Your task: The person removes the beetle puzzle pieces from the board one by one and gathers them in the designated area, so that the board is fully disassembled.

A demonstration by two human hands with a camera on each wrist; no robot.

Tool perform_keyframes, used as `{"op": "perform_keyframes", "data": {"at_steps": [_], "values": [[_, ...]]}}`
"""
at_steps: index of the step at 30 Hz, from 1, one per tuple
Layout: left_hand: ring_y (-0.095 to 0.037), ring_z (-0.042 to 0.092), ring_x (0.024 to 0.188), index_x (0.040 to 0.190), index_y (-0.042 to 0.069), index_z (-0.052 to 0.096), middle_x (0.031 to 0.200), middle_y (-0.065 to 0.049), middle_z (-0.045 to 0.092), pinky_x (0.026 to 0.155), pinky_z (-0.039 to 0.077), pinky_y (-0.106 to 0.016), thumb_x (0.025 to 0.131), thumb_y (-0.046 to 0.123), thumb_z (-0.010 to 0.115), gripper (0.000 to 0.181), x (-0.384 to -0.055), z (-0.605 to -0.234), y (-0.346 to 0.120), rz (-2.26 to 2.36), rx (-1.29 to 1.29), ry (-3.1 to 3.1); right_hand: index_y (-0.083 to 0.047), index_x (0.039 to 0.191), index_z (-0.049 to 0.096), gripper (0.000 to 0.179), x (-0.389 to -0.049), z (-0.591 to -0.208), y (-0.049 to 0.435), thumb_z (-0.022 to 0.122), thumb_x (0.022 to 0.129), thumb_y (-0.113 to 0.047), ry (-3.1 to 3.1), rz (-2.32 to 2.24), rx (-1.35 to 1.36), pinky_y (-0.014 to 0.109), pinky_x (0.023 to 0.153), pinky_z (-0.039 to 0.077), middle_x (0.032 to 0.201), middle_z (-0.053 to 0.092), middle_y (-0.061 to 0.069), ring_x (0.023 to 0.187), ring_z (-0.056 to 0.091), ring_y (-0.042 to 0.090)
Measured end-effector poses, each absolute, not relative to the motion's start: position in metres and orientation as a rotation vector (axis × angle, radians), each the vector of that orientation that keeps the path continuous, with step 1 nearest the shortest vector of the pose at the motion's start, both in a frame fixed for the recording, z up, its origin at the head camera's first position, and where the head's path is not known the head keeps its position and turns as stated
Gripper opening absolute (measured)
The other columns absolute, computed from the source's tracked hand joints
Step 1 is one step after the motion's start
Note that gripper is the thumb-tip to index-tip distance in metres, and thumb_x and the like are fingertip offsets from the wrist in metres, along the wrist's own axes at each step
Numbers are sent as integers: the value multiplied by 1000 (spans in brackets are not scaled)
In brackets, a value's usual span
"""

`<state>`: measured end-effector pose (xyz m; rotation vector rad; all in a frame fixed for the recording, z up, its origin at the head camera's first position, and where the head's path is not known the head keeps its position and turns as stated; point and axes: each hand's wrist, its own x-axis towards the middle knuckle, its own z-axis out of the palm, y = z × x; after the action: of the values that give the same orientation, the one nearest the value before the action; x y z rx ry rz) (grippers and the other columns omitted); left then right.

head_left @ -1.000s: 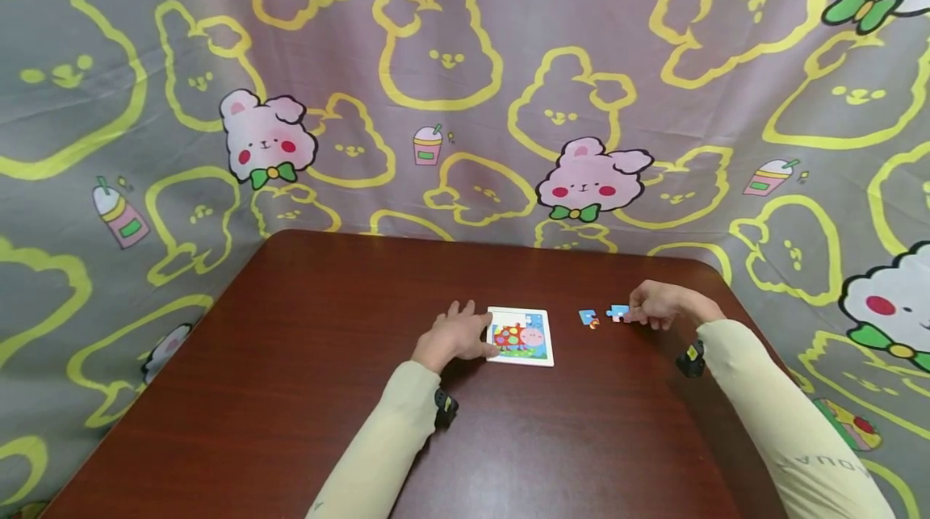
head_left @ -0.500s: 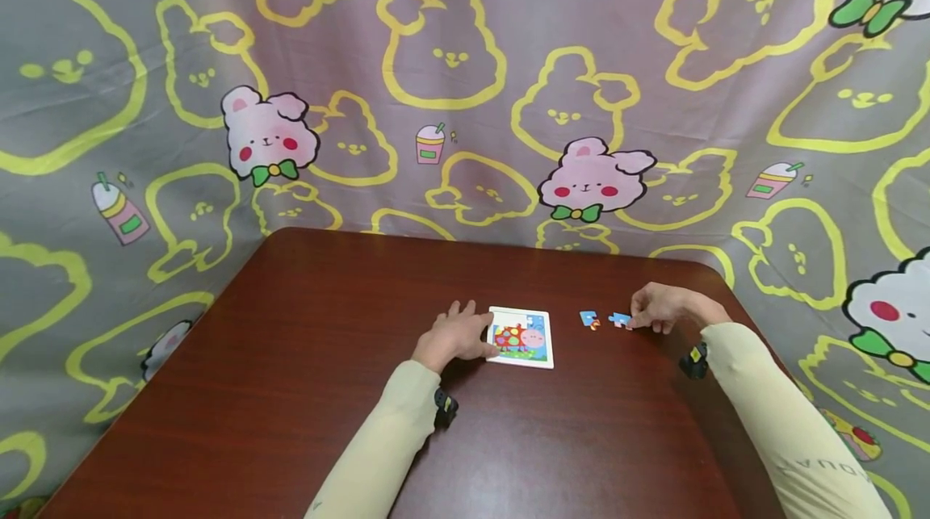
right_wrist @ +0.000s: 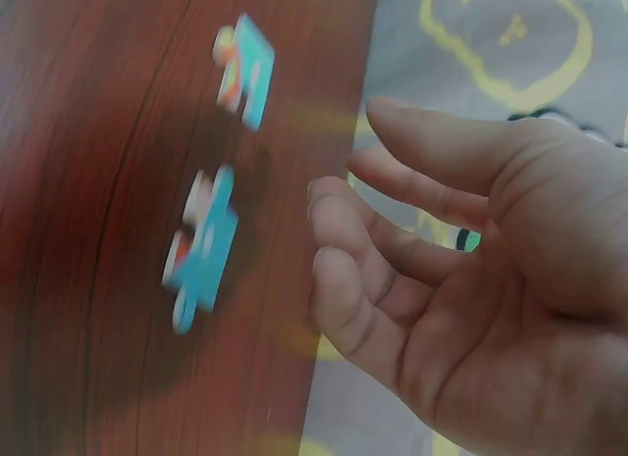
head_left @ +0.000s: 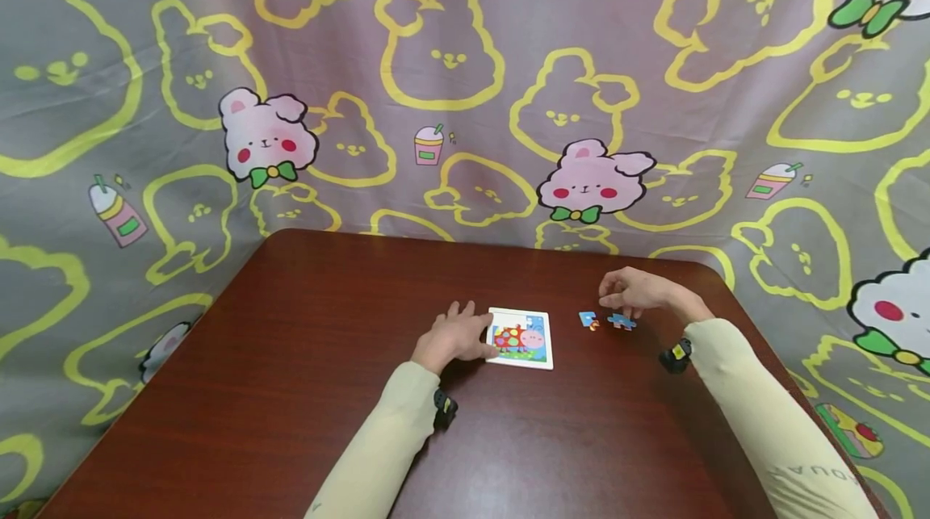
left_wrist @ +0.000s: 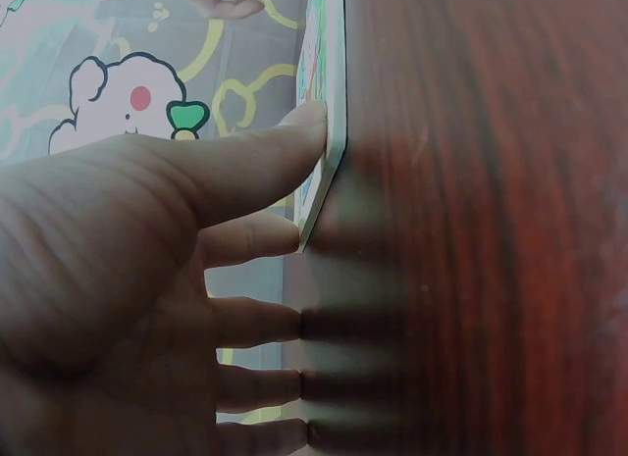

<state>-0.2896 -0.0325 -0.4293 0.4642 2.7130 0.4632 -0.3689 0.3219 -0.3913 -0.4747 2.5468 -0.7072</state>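
Left hand [head_left: 454, 335], fingers spread, thumb touching ladybug jigsaw tray [head_left: 507, 318], flat on desk [head_left: 327, 341]. Right of tray, my feed shows: blue-and-orange jigsaw piece [head_left: 586, 317]; farther, blue jigsaw piece [head_left: 621, 322]; right hand [head_left: 639, 290] raised, fingers loosely bent, slightly apart.

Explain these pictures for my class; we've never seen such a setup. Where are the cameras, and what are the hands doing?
There is no machine, just a person's bare left hand and right hand. The wide picture comes from a camera on the head; the close ones from the left wrist camera and the right wrist camera. On the table lie a partly filled puzzle tray, one loose piece and a second piece. The left hand touches the tray's edge with its thumb; the right hand, near the pieces, holds nothing.
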Motion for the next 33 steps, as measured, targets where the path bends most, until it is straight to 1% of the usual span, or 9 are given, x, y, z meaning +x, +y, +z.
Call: {"op": "perform_keyframes", "data": {"at_steps": [6, 13, 18, 20, 25, 31, 33], "values": [[-42, 10, 152, 154, 24, 35, 164, -15, 19, 121, 17, -56, 93, 46, 63, 70, -291, -431, -31, 446, 468, 2719, -7, 107, 62, 20, -364, -390, 295, 64, 96, -23, 2514, -754, -536, 43, 59, 55, 87, 63, 22, 67, 62, 33], [-42, 11, 151, 154, 23, 35, 164, -15, 19, 121, 18, -56, 93, 46, 64, 72, -291, -431, -31, 451, 465, 2725, -9, 108, 63, 24, -362, -393, 272, 65, 95, -29, 2501, -814, -575, 45, 60, 55, 89, 63, 23, 69, 63, 36], [-43, 12, 151, 154, 23, 35, 163, -16, 21, 120, 19, -57, 92, 45, 65, 71, -291, -431, -31, 444, 471, 2732, -5, 112, 63, 29, -362, -399, 259, 65, 95, -30, 2474, -902, -591, 48, 63, 55, 94, 64, 25, 70, 62, 38], [-43, 12, 151, 154, 24, 35, 163, -16, 22, 120, 19, -57, 92, 45, 64, 71, -290, -431, -32, 438, 475, 2733, -4, 112, 63, 31, -363, -403, 255, 65, 95, -30, 2466, -926, -600, 46, 62, 56, 95, 63, 25, 70, 62, 37], [-43, 12, 151, 154, 24, 35, 163, -15, 21, 120, 19, -57, 93, 46, 64, 71, -289, -432, -33, 438, 473, 2731, -4, 113, 64, 31, -364, -409, 244, 64, 96, -30, 2449, -958, -623, 40, 63, 56, 96, 63, 24, 70, 62, 28], [-42, 11, 152, 153, 25, 35, 164, -14, 20, 121, 18, -56, 93, 45, 64, 70, -290, -430, -32, 439, 463, 2724, -10, 108, 65, 25, -362, -414, 242, 65, 95, -31, 2476, -965, -582, 37, 63, 55, 94, 65, 20, 69, 61, 23], [-41, 11, 152, 153, 26, 36, 164, -14, 20, 121, 18, -55, 93, 46, 64, 69, -290, -430, -32, 436, 458, 2724, -10, 108, 65, 24, -362, -417, 243, 66, 95, -31, 2477, -967, -575, 36, 62, 55, 94, 65, 19, 68, 61, 22]]}}
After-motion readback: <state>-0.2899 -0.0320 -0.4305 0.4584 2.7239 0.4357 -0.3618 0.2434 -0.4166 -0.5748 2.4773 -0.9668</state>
